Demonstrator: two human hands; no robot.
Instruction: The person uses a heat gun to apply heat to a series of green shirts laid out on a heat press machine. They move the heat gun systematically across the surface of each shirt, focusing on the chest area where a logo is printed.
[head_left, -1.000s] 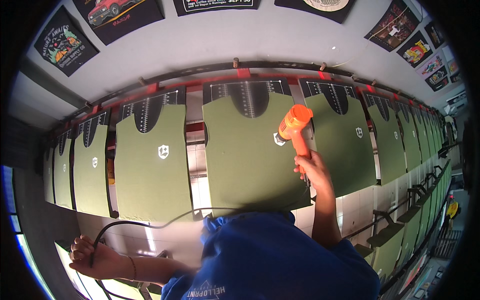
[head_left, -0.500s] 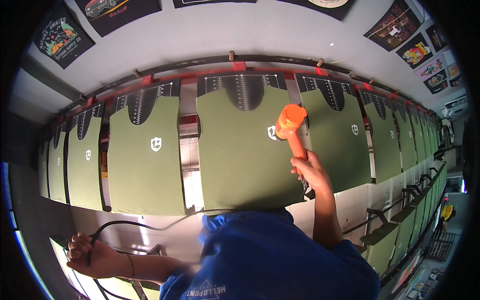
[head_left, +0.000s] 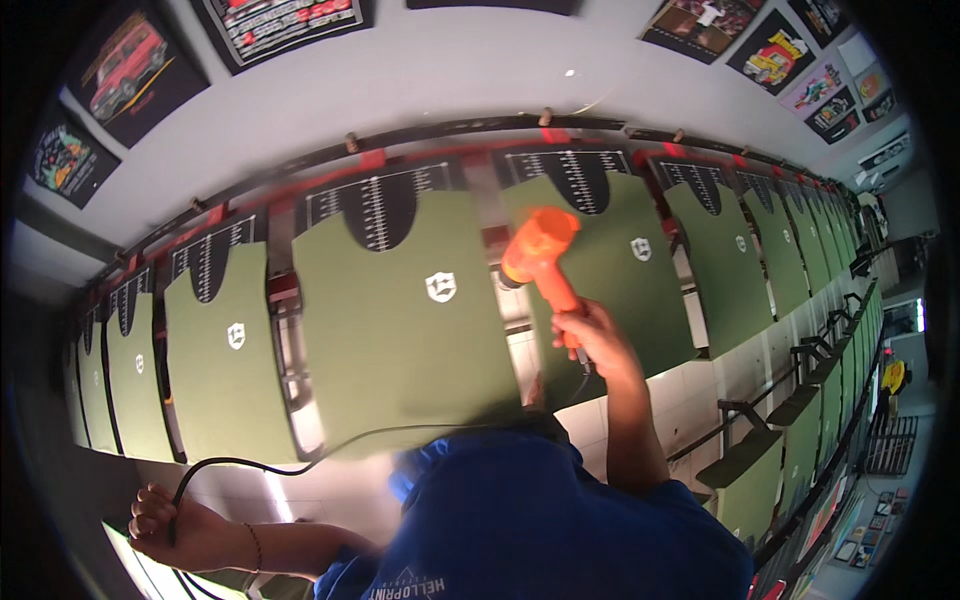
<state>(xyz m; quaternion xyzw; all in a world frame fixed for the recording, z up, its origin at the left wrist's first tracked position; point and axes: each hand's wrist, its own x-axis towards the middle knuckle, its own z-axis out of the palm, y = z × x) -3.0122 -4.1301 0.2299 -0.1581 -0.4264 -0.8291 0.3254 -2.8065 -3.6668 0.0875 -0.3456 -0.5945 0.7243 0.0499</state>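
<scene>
The orange pistol-shaped heat gun (head_left: 540,255) sits in my right hand (head_left: 592,335) — fingers wrapped fully around its grip, nozzle aimed left at the olive-green shirt with a white shield emblem (head_left: 415,320) stretched on its pallet. Its thin black power cord (head_left: 300,465) runs down-left to my left hand (head_left: 175,525), which is closed around it. More green shirts (head_left: 225,350) line the row.
</scene>
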